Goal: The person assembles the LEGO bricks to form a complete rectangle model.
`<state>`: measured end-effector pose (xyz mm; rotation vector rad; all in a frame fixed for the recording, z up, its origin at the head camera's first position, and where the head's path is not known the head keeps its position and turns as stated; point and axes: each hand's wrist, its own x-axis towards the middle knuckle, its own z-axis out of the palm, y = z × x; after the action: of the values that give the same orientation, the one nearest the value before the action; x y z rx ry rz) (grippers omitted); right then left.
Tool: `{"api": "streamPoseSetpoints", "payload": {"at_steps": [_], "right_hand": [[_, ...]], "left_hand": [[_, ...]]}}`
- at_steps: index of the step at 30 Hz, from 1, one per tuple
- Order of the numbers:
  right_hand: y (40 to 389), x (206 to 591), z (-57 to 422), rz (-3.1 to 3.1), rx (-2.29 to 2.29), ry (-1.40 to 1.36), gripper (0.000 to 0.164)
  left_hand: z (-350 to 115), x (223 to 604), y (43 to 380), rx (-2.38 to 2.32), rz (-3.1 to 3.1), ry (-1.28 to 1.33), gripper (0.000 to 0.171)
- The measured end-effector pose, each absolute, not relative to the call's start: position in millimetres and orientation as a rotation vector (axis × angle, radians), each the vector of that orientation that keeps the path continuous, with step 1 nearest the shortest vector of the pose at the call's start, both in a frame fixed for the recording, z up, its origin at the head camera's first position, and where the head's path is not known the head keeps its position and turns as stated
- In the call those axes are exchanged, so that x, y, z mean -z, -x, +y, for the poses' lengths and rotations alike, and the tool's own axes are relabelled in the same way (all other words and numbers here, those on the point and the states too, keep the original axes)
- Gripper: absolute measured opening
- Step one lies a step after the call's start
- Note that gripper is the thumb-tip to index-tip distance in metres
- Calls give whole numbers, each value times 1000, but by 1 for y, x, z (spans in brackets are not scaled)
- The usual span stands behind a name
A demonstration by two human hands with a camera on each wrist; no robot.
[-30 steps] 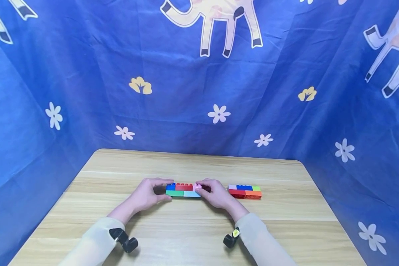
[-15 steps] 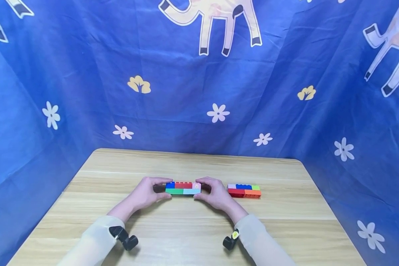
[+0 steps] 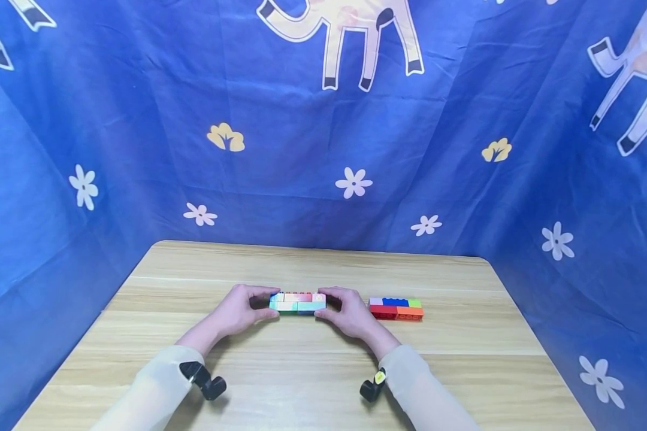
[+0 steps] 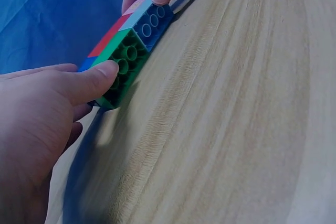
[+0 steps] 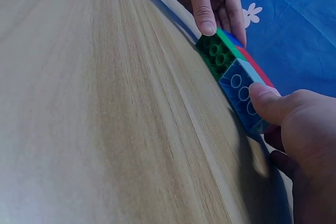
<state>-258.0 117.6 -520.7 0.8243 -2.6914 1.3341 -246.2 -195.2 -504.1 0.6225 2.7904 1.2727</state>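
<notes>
Both hands hold a two-layer block of joined toy bricks (image 3: 298,303) by its ends. My left hand (image 3: 238,312) pinches the left end, its thumb on the hollow underside of the green brick (image 4: 127,51). Opposite it, my right hand (image 3: 350,312) grips the other end, with the thumb on the underside of the light blue brick (image 5: 241,88). Blue, red (image 4: 111,35) and pink bricks form the second layer. The block is tilted, so its hollow tubes show in both wrist views. Glare washes out its colours in the head view.
Right of the hands lies a second joined brick block (image 3: 396,309) in white, blue, lime, red and orange. The wooden table (image 3: 302,377) ends at a blue patterned curtain (image 3: 280,179), which also hangs on both sides.
My right hand's thumb and fingers have shifted from the pink brick's face to the block's right end. The block has tilted, and glare now covers it. The second block lies where it was.
</notes>
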Motion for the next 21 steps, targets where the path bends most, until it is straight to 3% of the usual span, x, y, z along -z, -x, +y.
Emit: {"api": "streamPoseSetpoints", "payload": {"at_steps": [21], "right_hand": [[263, 517, 117, -2757, -1386, -787, 54]], "left_hand": [[-193, 501, 253, -1216, 2765, -580, 54]]}}
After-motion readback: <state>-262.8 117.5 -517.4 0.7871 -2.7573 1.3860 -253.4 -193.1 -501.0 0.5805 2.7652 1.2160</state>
